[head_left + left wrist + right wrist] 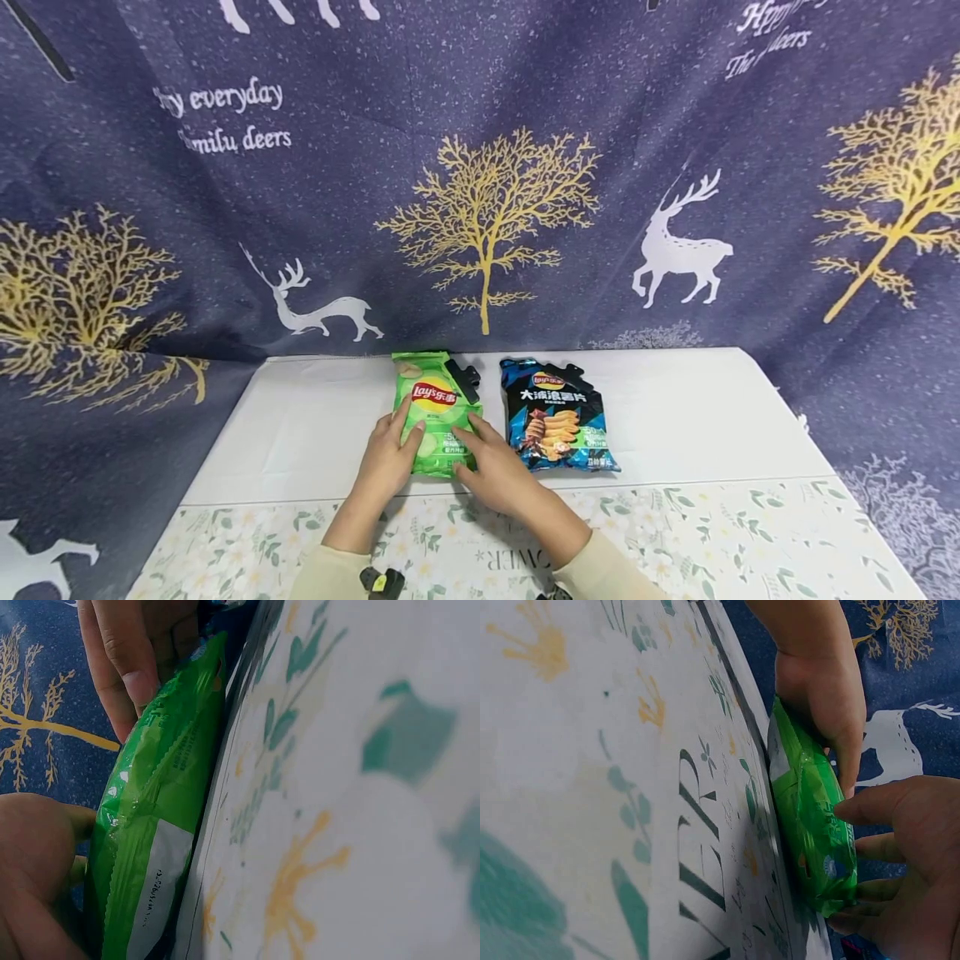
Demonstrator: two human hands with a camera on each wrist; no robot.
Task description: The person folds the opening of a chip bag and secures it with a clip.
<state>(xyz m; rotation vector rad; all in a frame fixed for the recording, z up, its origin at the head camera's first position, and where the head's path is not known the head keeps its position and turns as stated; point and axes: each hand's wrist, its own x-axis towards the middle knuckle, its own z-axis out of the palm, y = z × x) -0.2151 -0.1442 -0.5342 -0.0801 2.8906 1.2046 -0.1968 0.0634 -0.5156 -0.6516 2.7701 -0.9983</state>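
A green Lay's chip bag point(427, 392) lies face up on the white tabletop, with a black bag clip point(463, 381) across its upper right corner. My left hand point(386, 454) rests on the bag's left side, fingers extended along it and thumb on its face. On the lower right part of the same bag, my right hand point(495, 467) touches with spread fingers. In the right wrist view, the right fingertips point(847, 810) meet the green wrapper from above. The left wrist view shows the bag's bottom edge with a white label patch point(161, 881).
Just right of the green bag lies a black and blue Lay's bag point(558, 417), which also carries a black clip point(570, 377). A floral cloth point(675, 533) covers the near part of the table. Behind it hangs a dark blue curtain point(525, 100) with trees and deer.
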